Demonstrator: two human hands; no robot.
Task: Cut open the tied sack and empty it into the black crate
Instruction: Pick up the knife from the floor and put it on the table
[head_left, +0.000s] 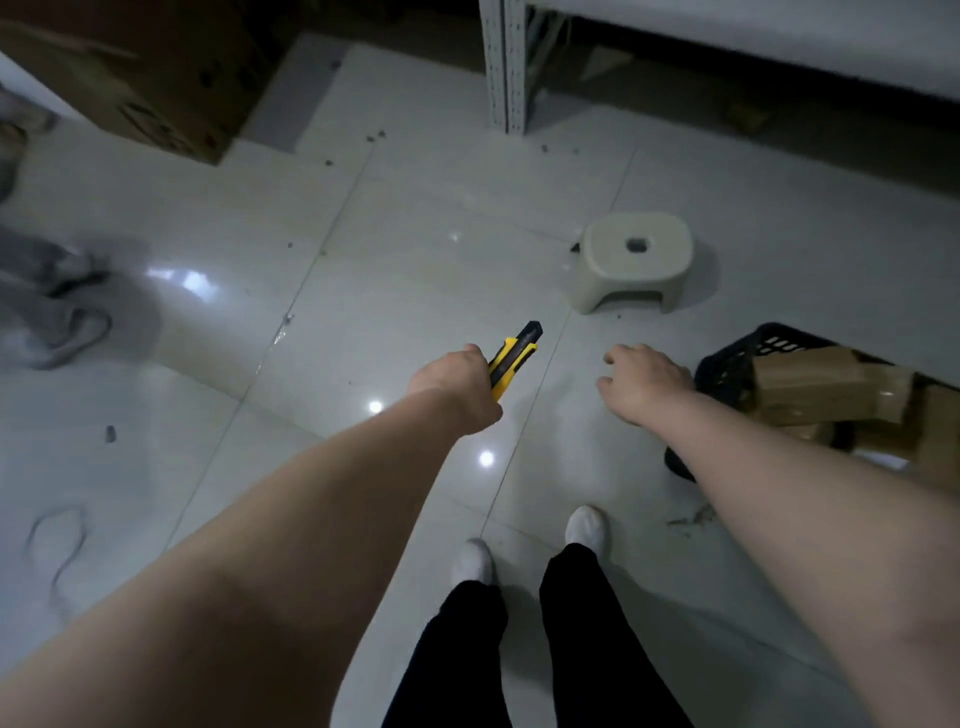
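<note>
My left hand (457, 379) grips a yellow and black utility knife (514, 358), its tip pointing away over the floor. My right hand (644, 379) hangs beside it with loosely curled fingers, holding nothing. The black crate (727, 369) stands on the floor at the right, just past my right wrist, with several brown taped parcels (826, 384) lying in it. A grey crumpled sack (57, 301) lies on the floor at the far left, blurred; whether it is tied I cannot tell.
A small beige plastic stool (636, 260) stands ahead on the glossy tiled floor. A cardboard box (156, 78) sits at the back left, and a metal shelf post (504, 67) stands at the back. My feet (524, 551) are below.
</note>
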